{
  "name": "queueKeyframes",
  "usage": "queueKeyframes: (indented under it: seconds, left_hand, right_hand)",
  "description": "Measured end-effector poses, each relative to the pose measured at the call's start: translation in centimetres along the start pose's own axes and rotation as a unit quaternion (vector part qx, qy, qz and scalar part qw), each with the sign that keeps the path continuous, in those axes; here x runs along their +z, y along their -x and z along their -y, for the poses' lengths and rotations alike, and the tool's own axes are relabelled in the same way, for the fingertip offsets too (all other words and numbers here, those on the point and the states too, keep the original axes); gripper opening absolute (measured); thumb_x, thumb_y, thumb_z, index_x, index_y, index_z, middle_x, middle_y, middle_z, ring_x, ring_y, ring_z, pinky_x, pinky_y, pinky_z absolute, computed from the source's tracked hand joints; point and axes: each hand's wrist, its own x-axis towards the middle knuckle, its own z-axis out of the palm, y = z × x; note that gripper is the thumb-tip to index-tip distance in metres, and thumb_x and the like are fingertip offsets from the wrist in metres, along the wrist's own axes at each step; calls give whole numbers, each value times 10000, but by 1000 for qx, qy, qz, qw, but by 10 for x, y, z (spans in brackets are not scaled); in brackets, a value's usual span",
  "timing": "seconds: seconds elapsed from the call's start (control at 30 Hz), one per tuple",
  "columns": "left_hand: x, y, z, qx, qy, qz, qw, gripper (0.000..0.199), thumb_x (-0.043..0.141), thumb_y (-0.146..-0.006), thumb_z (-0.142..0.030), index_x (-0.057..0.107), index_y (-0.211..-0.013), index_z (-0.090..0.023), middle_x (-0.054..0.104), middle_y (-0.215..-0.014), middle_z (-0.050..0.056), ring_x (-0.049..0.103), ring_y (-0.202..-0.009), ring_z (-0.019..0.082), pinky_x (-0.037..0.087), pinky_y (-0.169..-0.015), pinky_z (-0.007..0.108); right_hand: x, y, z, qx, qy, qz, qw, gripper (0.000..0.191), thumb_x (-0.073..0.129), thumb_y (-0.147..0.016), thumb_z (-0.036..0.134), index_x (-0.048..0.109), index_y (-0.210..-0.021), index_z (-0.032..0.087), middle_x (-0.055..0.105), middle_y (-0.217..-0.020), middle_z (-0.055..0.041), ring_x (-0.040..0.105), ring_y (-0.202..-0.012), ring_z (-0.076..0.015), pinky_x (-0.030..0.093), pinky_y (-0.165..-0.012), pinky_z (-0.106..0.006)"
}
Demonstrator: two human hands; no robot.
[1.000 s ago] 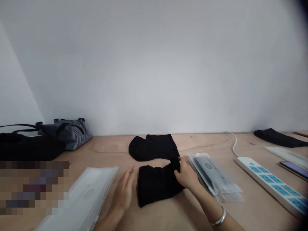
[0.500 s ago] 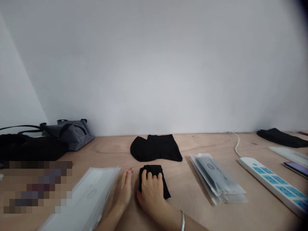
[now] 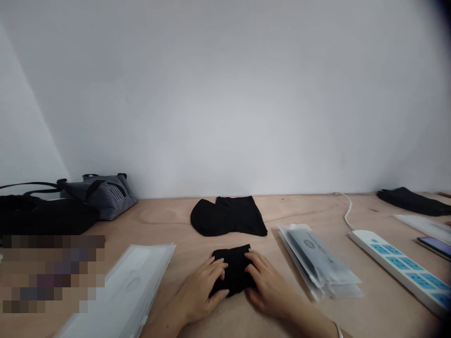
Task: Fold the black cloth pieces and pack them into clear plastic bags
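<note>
A small folded black cloth (image 3: 235, 270) lies on the wooden table in front of me. My left hand (image 3: 206, 286) holds its left side, fingers curled over the top and thumb at the lower left corner. At the right side, my right hand (image 3: 266, 284) has its fingertips on the upper right edge and its thumb low down. Just beyond, a larger flat black fabric piece (image 3: 229, 217) with a rounded left end lies by the wall. The underside of the folded cloth is hidden.
Frosted plastic bags (image 3: 123, 286) lie stacked at left; filled ones (image 3: 317, 260) sit at right. Further right are a white power strip (image 3: 398, 267), a phone (image 3: 435, 246) and dark fabric (image 3: 414, 201). A striped bag (image 3: 112, 197) and black bag (image 3: 45, 216) stand back left.
My left hand has come over from beside the cloth onto its left side. My right hand has shifted from on top of the cloth to its right edge. The cloth has turned slightly.
</note>
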Motion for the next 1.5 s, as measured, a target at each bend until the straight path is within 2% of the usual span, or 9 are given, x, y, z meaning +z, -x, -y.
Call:
queueKeyframes:
  seconds: [0.27, 0.43, 0.6, 0.73, 0.87, 1.03, 1.23, 1.37, 1.5]
  left_hand:
    - [8, 5, 12, -81, 50, 34, 995, 788, 748, -514, -418, 406, -1198, -228, 500, -1227, 92, 400, -1174, 315, 341, -963, 464]
    - [7, 6, 10, -42, 127, -59, 989, 583, 652, -613, -214, 426, -1149, -262, 537, -1155, 43, 459, -1114, 263, 358, -954, 404]
    - [17, -4, 5, -106, 273, -136, 946, 302, 451, -839, -301, 444, -1131, -224, 600, -1031, 41, 579, -932, 181, 470, -797, 290]
    - [22, -11, 9, -190, 152, -173, 954, 303, 393, -865, -388, 536, -1046, -191, 637, -927, 51, 602, -828, 204, 488, -727, 333]
    - [15, -8, 10, -109, 10, -199, 974, 327, 354, -892, -357, 501, -1153, -226, 553, -1157, 56, 489, -1081, 213, 389, -925, 376]
    - [16, 1, 12, -4, -90, -23, 996, 508, 383, -868, -469, 267, -1340, -322, 253, -1426, 28, 225, -1287, 265, 217, -1025, 498]
    - [27, 3, 24, -31, -65, 56, 996, 580, 342, -862, -530, 166, -1367, -307, 176, -1446, 33, 150, -1311, 261, 177, -1027, 521]
    - [20, 1, 22, -55, -54, -3, 997, 487, 331, -888, -452, 258, -1344, -297, 308, -1403, 23, 281, -1267, 212, 241, -1026, 430]
    - [-12, 3, 24, -174, -157, -106, 966, 302, 349, -865, -331, 535, -1062, -197, 585, -1085, 78, 509, -1014, 223, 380, -867, 366]
  right_hand:
    - [-1, -19, -5, -29, -5, 45, 999, 419, 437, -605, 79, 500, -1017, 127, 575, -1005, -112, 478, -1025, -229, 257, -986, -379]
    - [-13, -18, -17, 62, -242, -30, 968, 256, 416, -696, 136, 451, -941, 201, 556, -791, -7, 528, -739, -159, 423, -669, -266]
    - [-8, -19, -21, 132, -390, -53, 910, 301, 387, -738, 151, 461, -1022, 213, 552, -909, -11, 533, -825, -150, 435, -704, -264]
    - [3, -17, -21, 173, -237, -77, 953, 321, 417, -752, 154, 501, -1061, 172, 529, -1032, -86, 534, -919, -193, 412, -824, -335]
    - [-4, -14, -11, 94, -116, -119, 982, 296, 387, -837, 226, 528, -1093, 180, 513, -1092, -110, 496, -1008, -211, 380, -894, -356]
    - [-14, -11, 3, -42, -67, 20, 997, 549, 404, -850, 463, 295, -1344, 247, 307, -1388, -82, 233, -1271, -264, 163, -1033, -473]
    - [-10, -11, 5, -19, -56, 95, 994, 601, 326, -839, 575, 250, -1358, 281, 223, -1426, -64, 177, -1292, -271, 110, -1022, -501]
    - [-15, -12, 9, -6, -40, 61, 997, 567, 328, -836, 576, 353, -1314, 271, 328, -1380, -78, 294, -1230, -273, 194, -981, -477]
    - [-19, -11, 13, 46, 8, -8, 999, 447, 363, -843, 527, 550, -1130, 240, 546, -1128, -86, 471, -1016, -256, 286, -891, -443]
